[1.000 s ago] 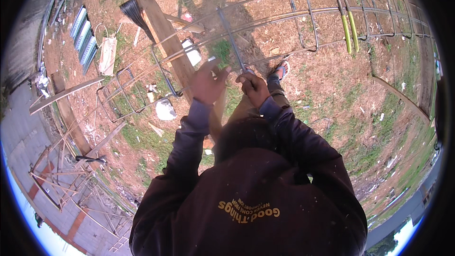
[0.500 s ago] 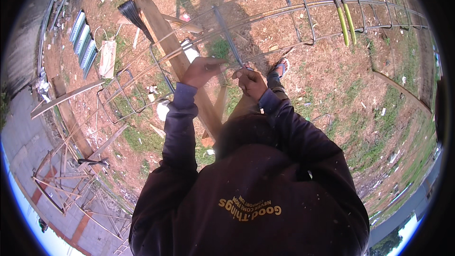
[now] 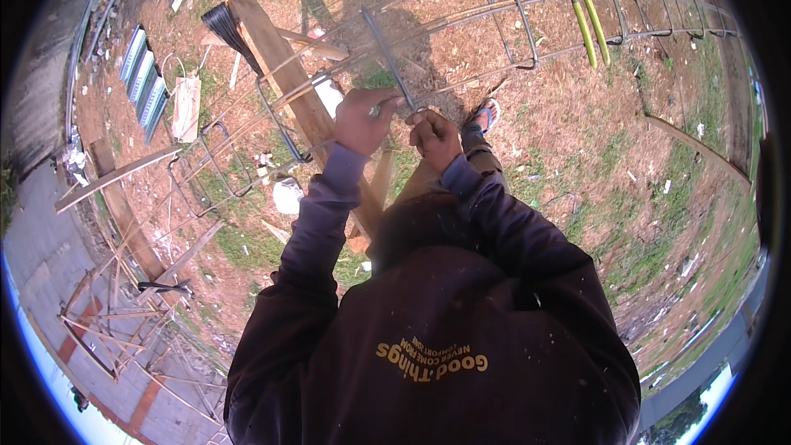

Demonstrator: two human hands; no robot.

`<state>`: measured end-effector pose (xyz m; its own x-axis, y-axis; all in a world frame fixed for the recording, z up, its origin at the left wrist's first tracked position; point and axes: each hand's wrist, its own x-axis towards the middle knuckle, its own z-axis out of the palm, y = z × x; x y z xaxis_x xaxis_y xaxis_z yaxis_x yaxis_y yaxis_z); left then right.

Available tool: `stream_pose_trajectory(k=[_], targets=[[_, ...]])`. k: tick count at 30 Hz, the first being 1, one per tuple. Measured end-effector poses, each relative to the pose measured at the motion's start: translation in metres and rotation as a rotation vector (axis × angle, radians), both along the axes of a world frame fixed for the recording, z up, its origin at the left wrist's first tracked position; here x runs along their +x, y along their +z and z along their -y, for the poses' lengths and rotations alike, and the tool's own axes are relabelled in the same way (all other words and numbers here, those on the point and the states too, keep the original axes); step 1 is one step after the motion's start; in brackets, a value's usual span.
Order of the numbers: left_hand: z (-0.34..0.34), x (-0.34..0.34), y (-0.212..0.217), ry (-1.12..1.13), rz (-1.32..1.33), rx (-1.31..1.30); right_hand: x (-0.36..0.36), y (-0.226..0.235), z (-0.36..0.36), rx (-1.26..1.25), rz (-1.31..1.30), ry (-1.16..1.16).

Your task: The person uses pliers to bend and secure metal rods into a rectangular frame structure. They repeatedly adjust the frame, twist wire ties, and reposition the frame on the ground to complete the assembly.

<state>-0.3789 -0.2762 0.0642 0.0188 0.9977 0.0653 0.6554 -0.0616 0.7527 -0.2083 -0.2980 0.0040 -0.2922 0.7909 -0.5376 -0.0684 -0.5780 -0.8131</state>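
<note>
At the near corner of a steel stirrup (image 3: 386,56) on a long rebar cage, my two hands are close together. My left hand (image 3: 362,121) is closed, thumb and fingertips pinched beside the stirrup's lower end; anything held there is too small to make out. Just to the right, my right hand (image 3: 437,138) has its fingers curled in at the same joint, and what they grip is hidden. Long rebars (image 3: 457,15) run through the stirrups from left to right. Yellow-handled cutters (image 3: 590,31) hang on the cage further right.
A wooden beam (image 3: 276,49) crosses under the cage at left, with a bundle of black tie wire (image 3: 227,29) on its far end. Corrugated sheet pieces (image 3: 145,82), a board (image 3: 187,109) and a white bag (image 3: 287,195) lie on the littered ground. More stirrups (image 3: 511,16) stand at right.
My left hand has shifted right, up to the stirrup's corner and closer to my right hand. Its fingers, earlier stretched toward the bar, are now drawn in. The view has moved slightly.
</note>
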Motion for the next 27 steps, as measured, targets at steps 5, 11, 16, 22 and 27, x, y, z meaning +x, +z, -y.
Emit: stream_pose_trajectory(k=[5, 11, 16, 22, 27], targets=[[0.020, 0.010, 0.016, -0.190, -0.312, 0.367, -0.004, -0.001, 0.005, 0.049, -0.082, -0.073], [-0.003, 0.006, 0.007, 0.140, 0.048, -0.354, -0.012, -0.011, 0.011, 0.139, 0.016, -0.105], [-0.013, 0.009, -0.005, 0.091, 0.134, -0.423, -0.015, -0.011, 0.016, 0.214, 0.097, -0.130], [-0.012, 0.006, -0.013, 0.073, 0.175, -0.410, 0.036, 0.040, -0.027, 0.477, 0.237, 0.316], [-0.013, 0.004, -0.018, 0.076, 0.185, -0.428, 0.050, 0.067, -0.110, 1.046, 0.706, 0.666]])
